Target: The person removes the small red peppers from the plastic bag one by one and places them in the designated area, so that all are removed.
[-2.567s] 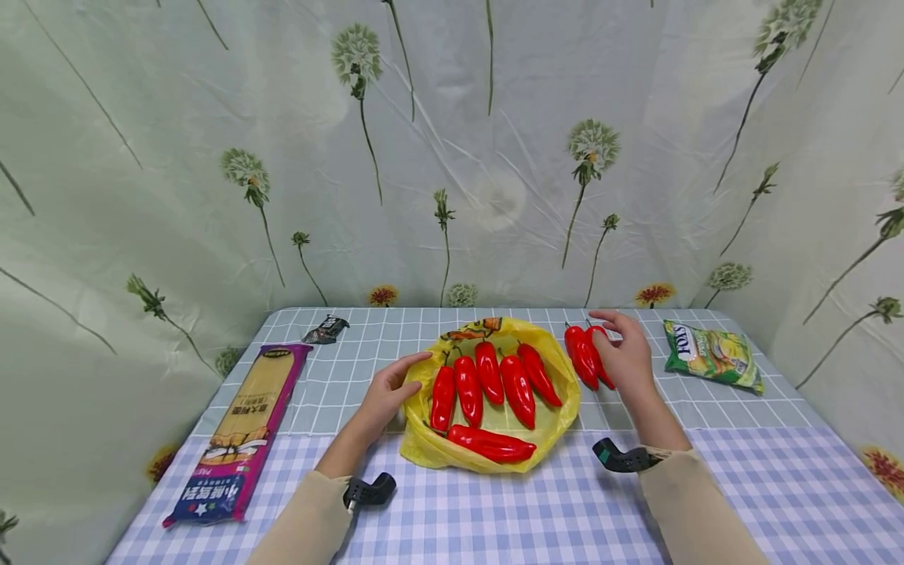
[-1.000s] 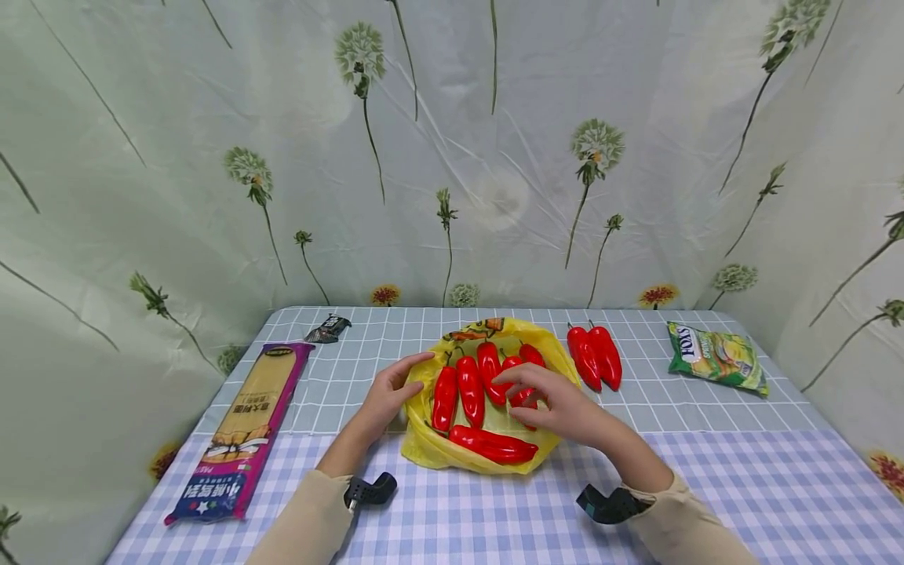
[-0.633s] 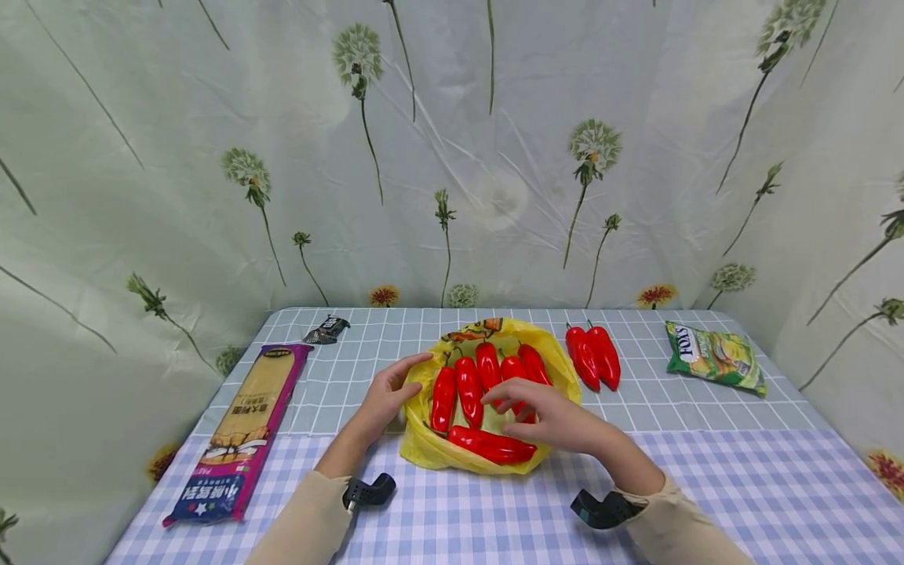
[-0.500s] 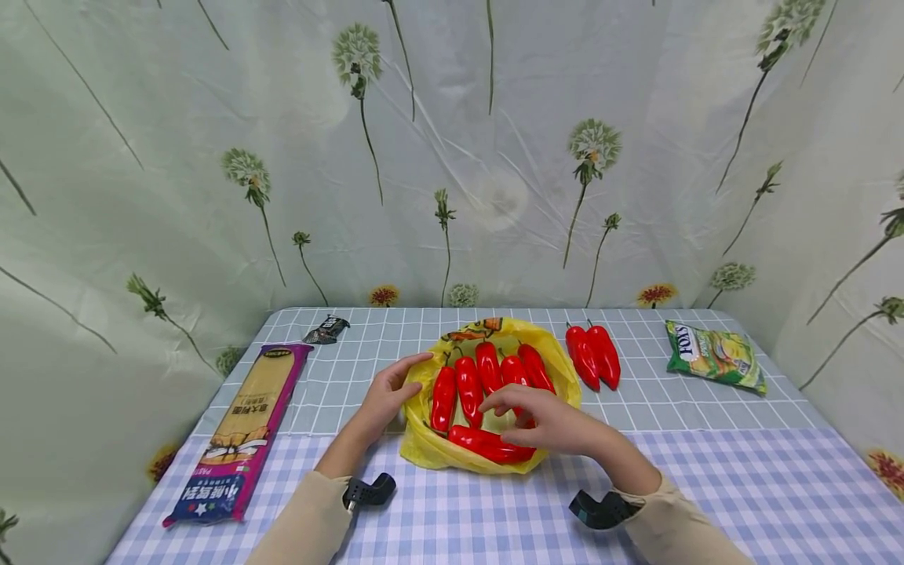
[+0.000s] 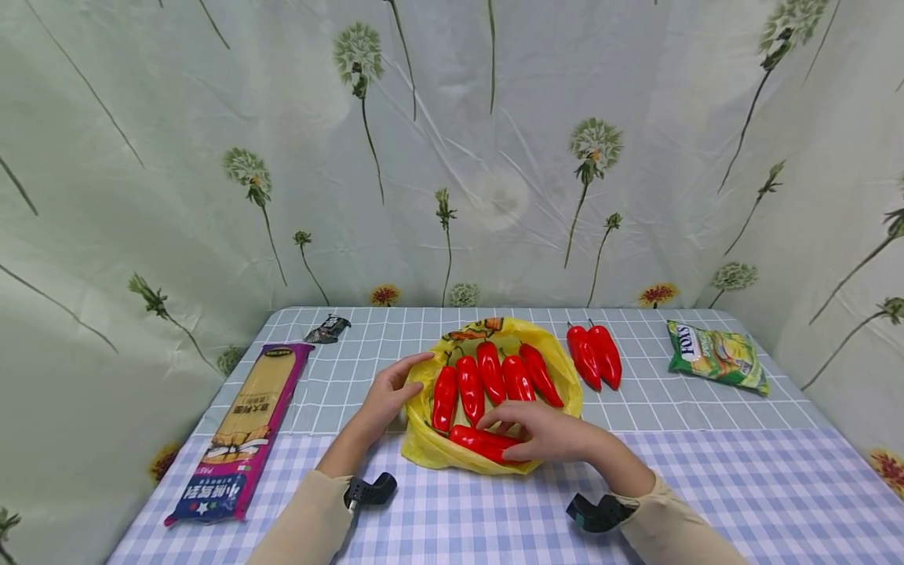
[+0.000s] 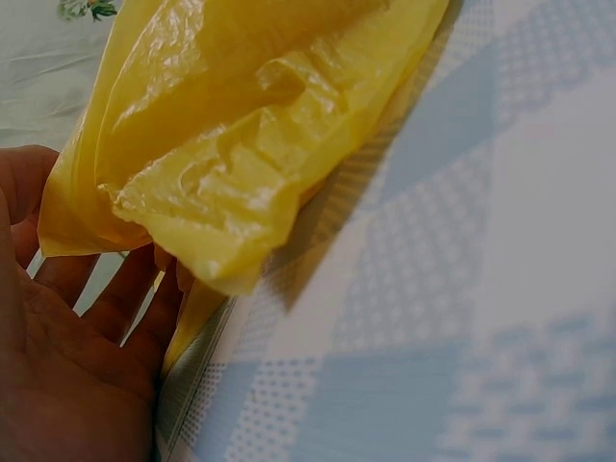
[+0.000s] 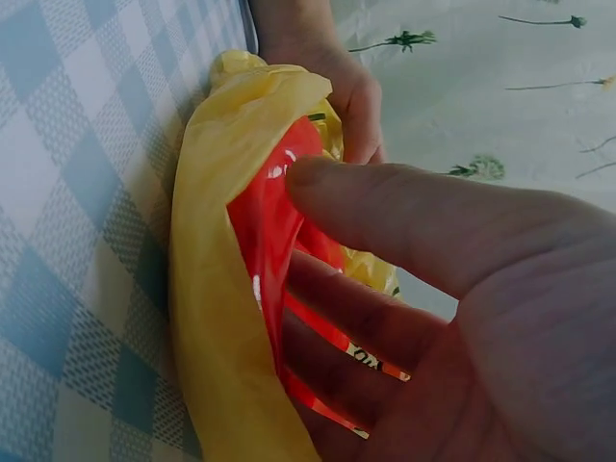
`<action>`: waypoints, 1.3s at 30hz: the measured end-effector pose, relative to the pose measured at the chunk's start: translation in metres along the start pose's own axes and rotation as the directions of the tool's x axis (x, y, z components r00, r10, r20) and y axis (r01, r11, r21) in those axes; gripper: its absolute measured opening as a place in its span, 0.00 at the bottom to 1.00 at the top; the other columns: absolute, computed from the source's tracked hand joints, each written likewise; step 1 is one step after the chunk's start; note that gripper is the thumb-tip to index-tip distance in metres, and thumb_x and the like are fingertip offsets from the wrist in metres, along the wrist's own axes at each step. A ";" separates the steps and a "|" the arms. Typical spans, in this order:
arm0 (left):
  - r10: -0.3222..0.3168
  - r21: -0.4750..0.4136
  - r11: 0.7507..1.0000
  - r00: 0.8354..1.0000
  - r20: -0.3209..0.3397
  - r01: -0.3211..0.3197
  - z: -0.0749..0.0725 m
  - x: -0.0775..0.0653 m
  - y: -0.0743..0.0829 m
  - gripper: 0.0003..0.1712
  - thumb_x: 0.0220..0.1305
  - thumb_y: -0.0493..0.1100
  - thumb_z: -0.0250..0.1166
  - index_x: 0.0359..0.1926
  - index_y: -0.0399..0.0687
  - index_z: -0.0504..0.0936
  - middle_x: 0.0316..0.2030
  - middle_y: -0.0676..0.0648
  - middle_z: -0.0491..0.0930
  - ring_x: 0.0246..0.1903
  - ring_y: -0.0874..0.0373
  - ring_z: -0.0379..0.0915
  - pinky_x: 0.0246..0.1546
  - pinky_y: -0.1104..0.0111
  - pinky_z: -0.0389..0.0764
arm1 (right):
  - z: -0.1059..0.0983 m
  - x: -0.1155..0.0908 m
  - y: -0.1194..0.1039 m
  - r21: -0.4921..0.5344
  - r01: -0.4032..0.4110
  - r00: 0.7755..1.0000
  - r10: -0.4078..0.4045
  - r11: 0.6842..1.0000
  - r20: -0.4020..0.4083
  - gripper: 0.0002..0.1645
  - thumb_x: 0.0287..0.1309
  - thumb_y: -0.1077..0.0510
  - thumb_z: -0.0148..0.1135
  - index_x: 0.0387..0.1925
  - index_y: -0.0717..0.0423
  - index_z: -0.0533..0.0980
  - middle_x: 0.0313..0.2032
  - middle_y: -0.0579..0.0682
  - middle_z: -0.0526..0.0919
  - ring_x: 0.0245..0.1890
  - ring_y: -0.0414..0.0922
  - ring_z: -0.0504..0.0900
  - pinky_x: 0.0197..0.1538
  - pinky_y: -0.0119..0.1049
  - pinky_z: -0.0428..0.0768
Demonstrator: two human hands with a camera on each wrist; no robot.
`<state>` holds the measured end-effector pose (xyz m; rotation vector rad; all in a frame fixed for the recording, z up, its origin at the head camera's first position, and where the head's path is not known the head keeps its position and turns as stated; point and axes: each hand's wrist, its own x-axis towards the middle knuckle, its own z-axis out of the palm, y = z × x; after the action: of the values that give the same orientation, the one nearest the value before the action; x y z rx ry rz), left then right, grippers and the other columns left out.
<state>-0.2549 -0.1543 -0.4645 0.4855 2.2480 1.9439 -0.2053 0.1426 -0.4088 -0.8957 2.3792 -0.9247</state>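
Note:
A yellow plastic bag [image 5: 417,451] lies with its mouth wide, several red chili peppers [image 5: 469,388] inside. My left hand [image 5: 384,396] holds its left rim; in the left wrist view, the fingers pass behind the yellow film. My right hand [image 5: 551,433] reaches in over the near rim, at a pepper [image 5: 476,443] lying crosswise at the front. In the right wrist view, the thumb [image 7: 385,212] lies against that pepper [image 7: 274,217], the other fingers on its far side, their tips hidden. Two more peppers [image 5: 593,357] lie on the table, right of the bag.
A long pasta packet [image 5: 243,431] lies at the left, with a small black wrapper [image 5: 327,329] behind it. The green FOX'S candy bag [image 5: 716,357] is at the back right. Behind the checked tablecloth [image 5: 438,526] hangs a flowered curtain [image 5: 494,204].
My right hand has come from the two peppers on the right into the yellow bag, then down and nearer onto the front pepper. The left hand has stayed at the rim.

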 end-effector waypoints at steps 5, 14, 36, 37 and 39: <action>0.002 0.000 1.000 1.000 0.002 -0.002 0.000 0.000 0.000 0.28 0.70 0.37 0.57 0.70 0.50 0.71 0.73 0.44 0.65 0.73 0.46 0.60 0.64 0.74 0.73 | 0.001 0.001 0.001 -0.030 -0.024 1.000 0.024 0.999 0.012 0.25 0.56 0.54 0.72 0.56 0.37 0.79 0.52 0.36 0.82 0.51 0.37 0.79 0.53 0.30 0.82; 0.004 -0.003 1.000 1.000 0.007 -0.004 0.000 0.001 -0.002 0.28 0.70 0.38 0.58 0.70 0.51 0.71 0.73 0.45 0.65 0.73 0.45 0.60 0.62 0.75 0.74 | 0.002 0.002 0.003 -0.049 -0.033 0.999 0.033 0.998 0.013 0.28 0.53 0.54 0.74 0.57 0.35 0.78 0.53 0.36 0.81 0.53 0.37 0.79 0.56 0.35 0.83; -0.014 -0.019 1.000 1.000 0.005 0.014 0.000 0.001 -0.003 0.28 0.69 0.37 0.58 0.70 0.50 0.71 0.73 0.44 0.65 0.73 0.45 0.61 0.62 0.75 0.75 | 0.003 0.001 -0.002 -0.122 -0.036 0.999 0.036 0.992 -0.002 0.29 0.54 0.55 0.72 0.59 0.38 0.78 0.54 0.37 0.82 0.54 0.38 0.78 0.58 0.40 0.83; -0.011 -0.016 1.000 1.000 0.005 0.011 0.000 0.001 -0.003 0.28 0.69 0.37 0.58 0.70 0.50 0.71 0.73 0.44 0.65 0.73 0.45 0.61 0.62 0.75 0.75 | 0.003 0.001 -0.002 -0.116 -0.037 0.999 0.037 0.993 -0.004 0.30 0.54 0.56 0.72 0.59 0.38 0.77 0.54 0.37 0.82 0.54 0.38 0.78 0.58 0.40 0.83; -0.005 -0.009 1.000 1.000 0.005 0.005 -0.001 0.001 -0.003 0.28 0.69 0.37 0.58 0.70 0.50 0.71 0.73 0.44 0.65 0.73 0.45 0.60 0.62 0.75 0.74 | 0.002 0.001 -0.003 -0.106 -0.040 0.999 0.040 0.994 -0.006 0.31 0.53 0.57 0.71 0.60 0.38 0.77 0.55 0.38 0.82 0.55 0.40 0.77 0.57 0.41 0.84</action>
<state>-0.2567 -0.1547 -0.4668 0.4825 2.2339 1.9477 -0.2034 0.1397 -0.4083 -0.8821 2.4599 -0.7921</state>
